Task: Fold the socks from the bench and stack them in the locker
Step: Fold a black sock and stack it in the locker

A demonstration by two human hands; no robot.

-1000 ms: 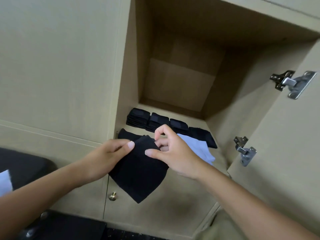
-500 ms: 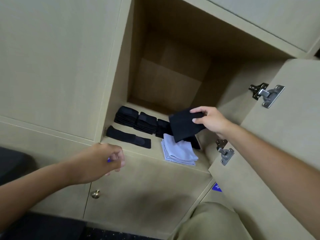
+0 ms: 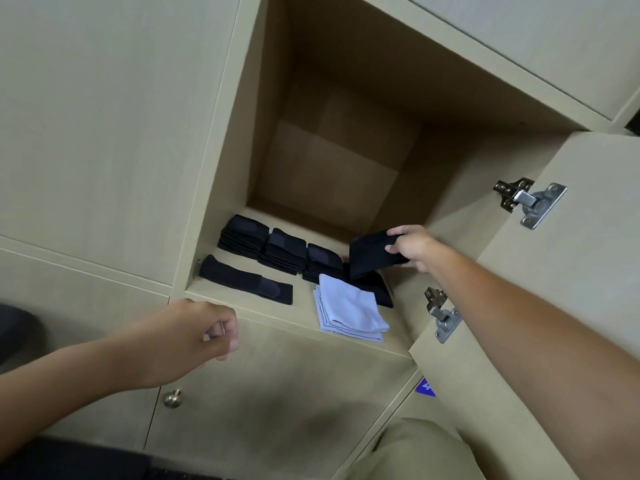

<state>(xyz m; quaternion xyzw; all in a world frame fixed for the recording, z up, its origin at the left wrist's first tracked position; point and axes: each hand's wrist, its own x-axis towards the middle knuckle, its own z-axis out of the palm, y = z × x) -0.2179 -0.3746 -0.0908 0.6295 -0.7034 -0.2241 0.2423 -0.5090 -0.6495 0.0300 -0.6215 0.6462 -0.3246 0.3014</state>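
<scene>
Inside the pale wood-grain locker [image 3: 221,188], the right hand [image 3: 412,247] pinched a flat, square-folded black sock [image 3: 372,252] above the rightmost dark stack [image 3: 375,289], while the left hand [image 3: 194,337] hung loosely curled, holding nothing, beside a soft white folded pile [image 3: 349,310].

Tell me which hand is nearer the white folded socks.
Right. The right hand holds a folded black sock just behind the white folded socks; the left hand hangs outside the locker, farther off.

black socks [image 3: 263,249], pale blue cloths [image 3: 349,311], beige locker [image 3: 221,188]
</scene>
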